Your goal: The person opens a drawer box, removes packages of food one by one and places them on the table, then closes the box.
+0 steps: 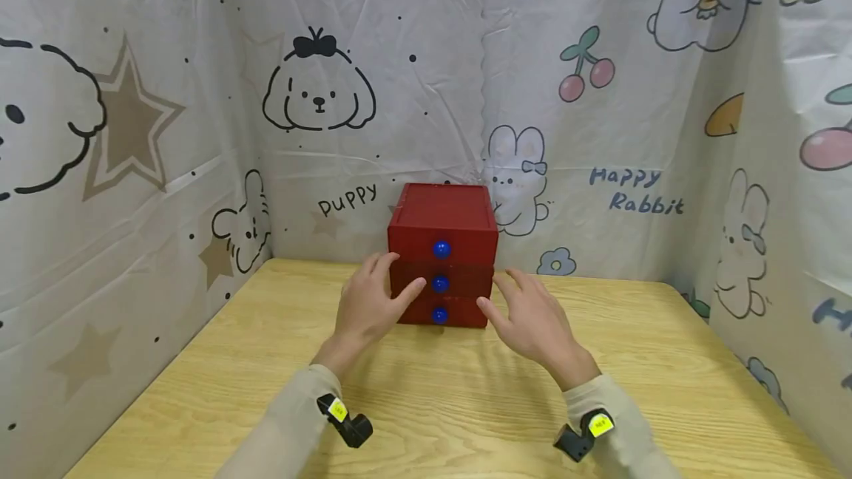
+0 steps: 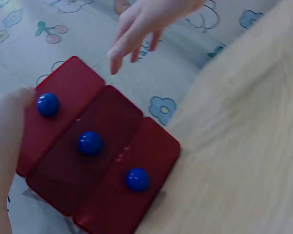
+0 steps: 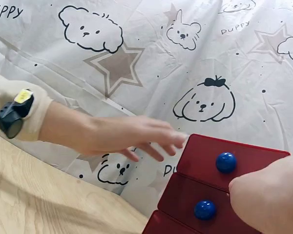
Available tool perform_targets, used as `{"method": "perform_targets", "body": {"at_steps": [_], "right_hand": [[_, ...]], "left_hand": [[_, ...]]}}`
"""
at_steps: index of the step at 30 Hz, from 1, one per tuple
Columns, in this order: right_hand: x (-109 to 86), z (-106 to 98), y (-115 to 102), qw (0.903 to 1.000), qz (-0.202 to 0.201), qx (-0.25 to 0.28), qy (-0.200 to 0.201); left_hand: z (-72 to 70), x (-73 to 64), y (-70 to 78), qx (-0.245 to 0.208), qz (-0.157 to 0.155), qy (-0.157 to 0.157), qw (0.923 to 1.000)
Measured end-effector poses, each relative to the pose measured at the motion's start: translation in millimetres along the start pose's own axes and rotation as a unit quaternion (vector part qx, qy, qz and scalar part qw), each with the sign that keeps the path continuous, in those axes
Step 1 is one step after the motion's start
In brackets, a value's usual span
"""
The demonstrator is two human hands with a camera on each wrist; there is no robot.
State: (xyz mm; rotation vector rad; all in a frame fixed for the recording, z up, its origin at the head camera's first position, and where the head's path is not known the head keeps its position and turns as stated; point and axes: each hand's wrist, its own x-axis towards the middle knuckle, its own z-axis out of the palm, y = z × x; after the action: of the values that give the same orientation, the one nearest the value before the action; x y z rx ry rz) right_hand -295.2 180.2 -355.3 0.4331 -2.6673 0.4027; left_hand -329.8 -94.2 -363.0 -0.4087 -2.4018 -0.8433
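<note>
A small red chest of drawers stands at the back of the table, its three drawer fronts facing me. Each front carries a round blue knob; the left wrist view shows all three knobs, and the drawers look pushed in. My left hand is at the chest's left side, fingers loosely spread and thumb in front of the middle drawer. On the other side, my right hand hovers near the right edge with fingers relaxed and thumb pointing at the lower drawer. Neither hand holds anything.
The wooden table runs from me to the fabric backdrop, printed with puppies, rabbits and stars, which hangs close behind the chest and along both sides. A black camera is strapped on the left sleeve, another camera on the right.
</note>
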Motion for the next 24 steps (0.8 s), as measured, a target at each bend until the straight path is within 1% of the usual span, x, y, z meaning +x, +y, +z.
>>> {"method": "perform_targets", "body": {"at_steps": [1,3,4,6,8,10,11,13,14,15,16,17,19,20,21,22,23,24], "right_hand": [[0.5,0.8,-0.9,0.9999,-0.002,0.013,0.007],[1.1,2.6,-3.1,0.9989,-0.001,0.045,0.017],[1.5,3.9,-4.3,0.9977,-0.001,0.064,0.022],[2.5,6.1,-7.7,0.9936,-0.003,0.109,0.03],[3.5,8.9,-11.6,0.9879,-0.008,0.15,0.04],[4.7,12.1,-15.3,0.9816,-0.016,0.185,0.044],[4.9,13.6,-17.2,0.9784,-0.016,0.201,0.044],[6.1,17.5,-20.0,0.9689,-0.008,0.245,0.032],[7.0,19.4,-21.4,0.9603,0.003,0.278,0.018],[7.8,21.1,-22.5,0.9496,0.019,0.313,0.0],[8.8,22.6,-23.4,0.9348,0.038,0.353,-0.021],[10.1,24.0,-24.1,0.9168,0.059,0.393,-0.043],[12.9,26.2,-26.0,0.8726,0.103,0.47,-0.086],[14.3,27.2,-27.2,0.8517,0.119,0.499,-0.105],[16.0,28.6,-28.6,0.8345,0.131,0.522,-0.12],[17.9,30.2,-30.2,0.8199,0.138,0.54,-0.132],[19.7,32.0,-32.1,0.8089,0.143,0.552,-0.141],[21.5,34.0,-34.1,0.8011,0.146,0.561,-0.148]], "left_hand": [[0.5,4.6,-0.5,-0.025,0.001,0.016,0.9996],[1.4,15.2,-1.5,-0.079,-0.006,0.043,0.9959],[1.7,21.2,-2.4,-0.105,-0.014,0.052,0.993],[1.1,34.3,-3.7,-0.167,-0.038,0.064,0.9832],[-0.6,47.8,-4.6,-0.23,-0.077,0.064,0.9679],[-3.2,60.8,-4.8,-0.285,-0.12,0.057,0.9493],[-4.5,66.9,-4.5,-0.306,-0.142,0.053,0.94],[-6.2,77.8,-3.6,-0.333,-0.171,0.043,0.9263],[-6.8,83.0,-3.0,-0.342,-0.179,0.04,0.9216],[-7.2,87.6,-1.9,-0.347,-0.185,0.038,0.9185],[-6.9,92.1,-1.3,-0.352,-0.186,0.037,0.9169],[-6.3,96.4,-0.6,-0.357,-0.185,0.035,0.9148],[-5.2,103.6,1.0,-0.373,-0.181,0.034,0.9092],[-5.0,106.5,1.4,-0.378,-0.183,0.031,0.9069],[-4.6,109.2,1.4,-0.383,-0.186,0.026,0.9044],[-3.9,111.9,1.1,-0.387,-0.189,0.02,0.9021],[-3.5,114.0,0.7,-0.39,-0.197,0.01,0.8994],[-2.9,115.7,0.6,-0.395,-0.205,0.001,0.8955]]}}
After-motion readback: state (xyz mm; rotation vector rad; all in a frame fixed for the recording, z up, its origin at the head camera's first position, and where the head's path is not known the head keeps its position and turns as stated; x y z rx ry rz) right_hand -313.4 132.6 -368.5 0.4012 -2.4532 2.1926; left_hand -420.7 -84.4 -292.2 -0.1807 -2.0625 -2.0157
